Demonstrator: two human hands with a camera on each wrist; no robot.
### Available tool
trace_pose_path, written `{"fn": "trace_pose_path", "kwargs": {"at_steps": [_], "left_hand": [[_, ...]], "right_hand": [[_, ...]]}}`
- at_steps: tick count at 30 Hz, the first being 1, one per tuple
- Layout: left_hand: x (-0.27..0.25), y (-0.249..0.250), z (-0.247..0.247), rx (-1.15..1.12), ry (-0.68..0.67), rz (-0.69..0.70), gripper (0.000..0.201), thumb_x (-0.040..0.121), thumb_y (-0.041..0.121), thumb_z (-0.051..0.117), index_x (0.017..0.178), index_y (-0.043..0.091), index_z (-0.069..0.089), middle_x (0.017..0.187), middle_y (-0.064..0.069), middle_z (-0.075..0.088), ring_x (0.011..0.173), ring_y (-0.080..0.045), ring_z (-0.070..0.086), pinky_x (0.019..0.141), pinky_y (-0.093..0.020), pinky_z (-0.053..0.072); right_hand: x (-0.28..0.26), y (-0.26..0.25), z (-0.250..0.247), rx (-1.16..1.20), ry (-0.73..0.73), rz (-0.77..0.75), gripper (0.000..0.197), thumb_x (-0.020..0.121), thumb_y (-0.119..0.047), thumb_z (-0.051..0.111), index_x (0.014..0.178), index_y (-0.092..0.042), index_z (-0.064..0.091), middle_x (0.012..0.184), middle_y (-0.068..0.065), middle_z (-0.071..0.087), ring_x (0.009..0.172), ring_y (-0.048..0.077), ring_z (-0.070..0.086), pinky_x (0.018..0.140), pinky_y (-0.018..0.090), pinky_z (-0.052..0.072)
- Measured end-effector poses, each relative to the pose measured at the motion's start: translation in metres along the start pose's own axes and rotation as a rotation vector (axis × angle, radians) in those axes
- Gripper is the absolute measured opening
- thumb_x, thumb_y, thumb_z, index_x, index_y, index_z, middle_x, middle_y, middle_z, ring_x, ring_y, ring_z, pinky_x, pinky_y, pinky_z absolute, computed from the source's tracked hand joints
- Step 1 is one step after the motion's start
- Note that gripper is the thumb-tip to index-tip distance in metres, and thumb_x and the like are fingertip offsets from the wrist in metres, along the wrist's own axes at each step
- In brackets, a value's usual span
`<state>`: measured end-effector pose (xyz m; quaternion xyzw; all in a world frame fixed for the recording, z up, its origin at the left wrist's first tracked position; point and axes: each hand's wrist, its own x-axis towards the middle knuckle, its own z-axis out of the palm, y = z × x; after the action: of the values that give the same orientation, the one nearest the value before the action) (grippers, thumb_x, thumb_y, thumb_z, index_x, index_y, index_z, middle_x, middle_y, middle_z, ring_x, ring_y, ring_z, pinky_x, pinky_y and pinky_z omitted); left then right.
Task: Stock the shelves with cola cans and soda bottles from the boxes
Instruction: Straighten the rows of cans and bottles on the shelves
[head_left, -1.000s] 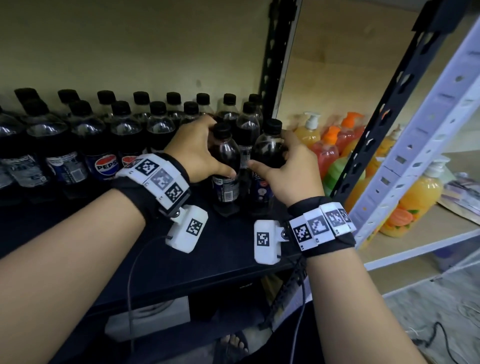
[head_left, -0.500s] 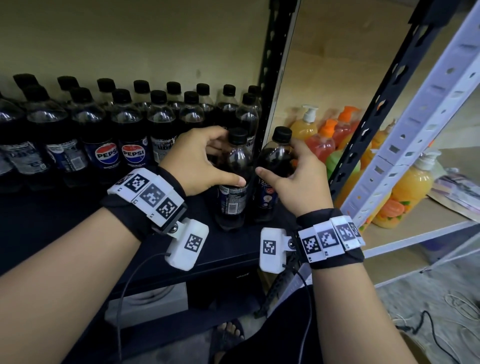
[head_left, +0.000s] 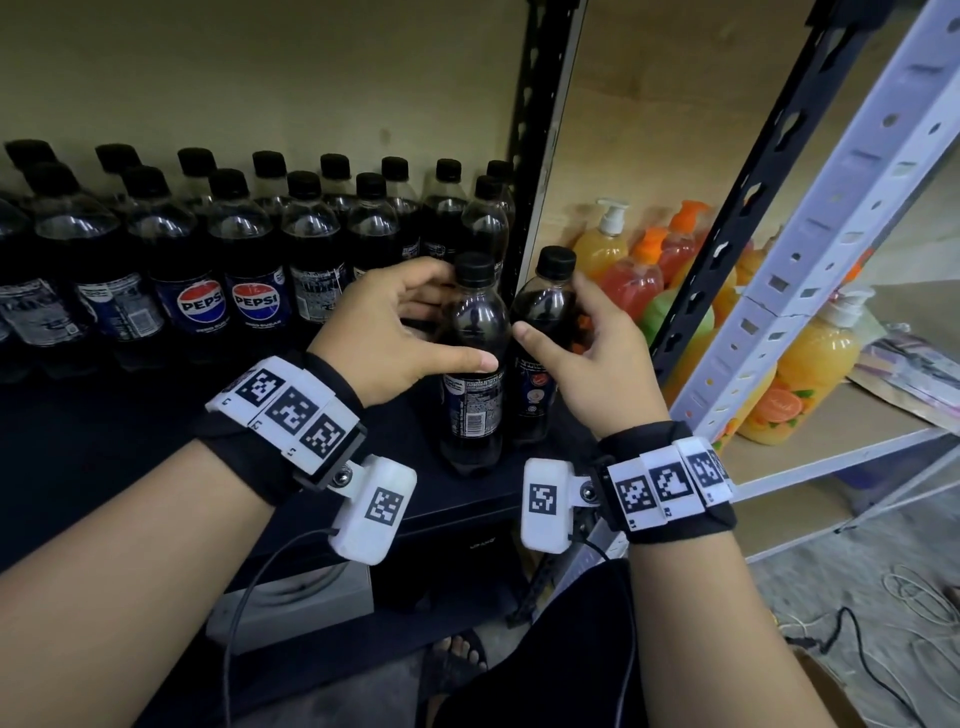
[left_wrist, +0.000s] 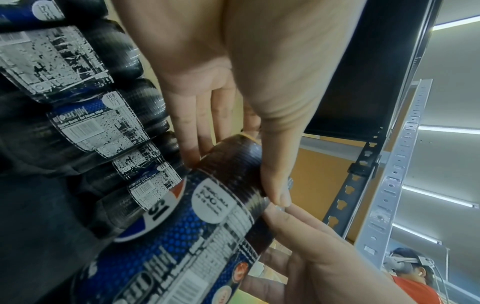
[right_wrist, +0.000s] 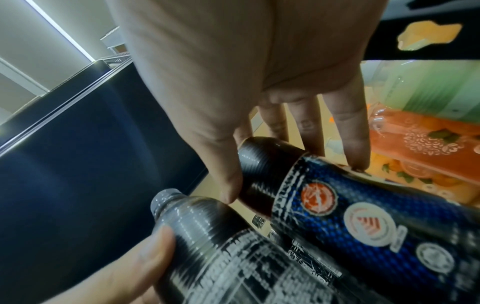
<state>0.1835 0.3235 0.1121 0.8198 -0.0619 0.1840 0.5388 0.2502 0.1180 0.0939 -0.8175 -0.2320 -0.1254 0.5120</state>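
Dark cola fills two capped soda bottles that stand upright, side by side, at the front right end of the black shelf (head_left: 156, 441), ahead of the stocked rows. The left hand (head_left: 379, 332) has its grip around the left bottle (head_left: 475, 358), thumb across the front above the label and fingers behind the shoulder. The right hand (head_left: 587, 358) has its grip around the right bottle (head_left: 545, 322), thumb on the near side and fingers around the far side. The two thumbs lie close together between the bottles. The head view shows both caps and the bottle bases on the shelf; the wrist views show neither base. The left wrist view shows the left bottle's blue label, logo and barcode, and a person in a red top with a headset at its lower right edge. The right wrist view shows the round emblems on the right bottle's label. Two rows of Pepsi bottles (head_left: 208, 291) stand behind and to the left. A black upright post (head_left: 535, 156) stands just behind the pair. Beyond it, orange soap dispensers (head_left: 810, 374) stand on a wooden shelf (head_left: 841, 426). Most of the small label print is blurred.
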Motion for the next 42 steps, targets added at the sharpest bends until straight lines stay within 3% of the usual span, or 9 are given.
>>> {"fn": "trace_pose_path", "kwargs": {"at_steps": [6, 10, 14, 18, 22, 24, 32, 37, 42], "left_hand": [[-0.004, 0.004, 0.006, -0.003, -0.014, 0.026, 0.067, 0.054, 0.025, 0.097, 0.113, 0.037, 0.067, 0.101, 0.014, 0.074, 0.096, 0.002, 0.068, 0.076, -0.017, 0.056], [-0.009, 0.005, 0.009, 0.006, 0.012, 0.023, 0.072, 0.048, 0.043, 0.092, 0.115, 0.038, 0.067, 0.102, 0.013, 0.075, 0.097, 0.003, 0.068, 0.08, -0.02, 0.058], [-0.013, 0.001, 0.012, 0.051, 0.024, 0.039, 0.078, 0.052, 0.053, 0.093, 0.122, 0.038, 0.065, 0.109, 0.017, 0.073, 0.105, -0.002, 0.068, 0.091, -0.038, 0.059], [-0.015, -0.001, 0.017, 0.056, 0.027, 0.037, 0.082, 0.056, 0.055, 0.09, 0.131, 0.038, 0.061, 0.112, 0.015, 0.073, 0.106, -0.003, 0.067, 0.095, -0.041, 0.056], [-0.014, -0.002, 0.021, 0.071, 0.05, 0.03, 0.087, 0.053, 0.063, 0.085, 0.132, 0.039, 0.06, 0.118, 0.01, 0.07, 0.109, -0.006, 0.066, 0.094, -0.04, 0.057], [-0.014, 0.0, 0.022, 0.076, 0.05, 0.03, 0.086, 0.053, 0.062, 0.085, 0.131, 0.038, 0.06, 0.116, 0.011, 0.071, 0.105, -0.005, 0.067, 0.09, -0.038, 0.058], [-0.017, -0.001, 0.023, 0.094, 0.07, 0.01, 0.082, 0.057, 0.056, 0.09, 0.131, 0.039, 0.06, 0.114, 0.01, 0.07, 0.098, -0.006, 0.068, 0.084, -0.036, 0.06], [-0.017, 0.0, 0.023, 0.122, 0.082, -0.019, 0.078, 0.062, 0.047, 0.093, 0.131, 0.037, 0.059, 0.112, 0.011, 0.069, 0.098, -0.007, 0.067, 0.08, -0.032, 0.059], [-0.018, -0.001, 0.024, 0.106, 0.078, -0.032, 0.079, 0.061, 0.048, 0.093, 0.131, 0.037, 0.059, 0.112, 0.012, 0.07, 0.1, -0.006, 0.066, 0.087, -0.034, 0.058]], "right_hand": [[0.003, 0.005, 0.0, 0.047, -0.005, 0.034, 0.072, 0.08, -0.057, 0.073, 0.144, -0.033, 0.051, 0.137, -0.012, 0.061, 0.131, 0.009, 0.054, 0.111, 0.042, 0.045], [0.001, -0.001, -0.004, 0.047, -0.012, 0.042, 0.062, 0.08, -0.05, 0.073, 0.138, -0.033, 0.058, 0.13, -0.014, 0.066, 0.125, 0.008, 0.058, 0.11, 0.041, 0.046], [-0.006, -0.009, -0.005, 0.067, 0.031, 0.023, 0.036, 0.088, -0.046, 0.068, 0.122, -0.035, 0.067, 0.113, -0.016, 0.071, 0.112, 0.005, 0.063, 0.102, 0.039, 0.051], [-0.016, -0.013, -0.006, 0.079, 0.057, 0.011, 0.046, 0.098, -0.041, 0.063, 0.143, -0.034, 0.055, 0.131, -0.025, 0.062, 0.125, -0.008, 0.052, 0.108, 0.017, 0.04], [-0.015, -0.01, -0.005, 0.086, 0.036, 0.009, 0.05, 0.1, -0.039, 0.06, 0.149, -0.033, 0.048, 0.139, -0.023, 0.058, 0.128, -0.009, 0.048, 0.109, 0.015, 0.037], [-0.015, -0.01, -0.006, 0.08, 0.026, 0.006, 0.052, 0.102, -0.038, 0.058, 0.152, -0.033, 0.043, 0.141, -0.025, 0.053, 0.13, -0.009, 0.045, 0.106, 0.009, 0.033], [-0.013, -0.012, -0.004, 0.123, 0.012, 0.011, 0.047, 0.102, -0.03, 0.053, 0.149, -0.034, 0.045, 0.141, -0.021, 0.055, 0.133, -0.001, 0.046, 0.112, 0.026, 0.035], [-0.013, -0.016, -0.001, 0.123, 0.02, 0.038, 0.036, 0.102, -0.027, 0.053, 0.132, -0.047, 0.047, 0.124, -0.035, 0.055, 0.12, -0.015, 0.047, 0.101, 0.014, 0.034], [-0.012, -0.016, -0.002, 0.094, 0.023, 0.037, 0.031, 0.102, -0.029, 0.053, 0.131, -0.041, 0.051, 0.122, -0.028, 0.059, 0.117, -0.009, 0.052, 0.097, 0.016, 0.037]]}}
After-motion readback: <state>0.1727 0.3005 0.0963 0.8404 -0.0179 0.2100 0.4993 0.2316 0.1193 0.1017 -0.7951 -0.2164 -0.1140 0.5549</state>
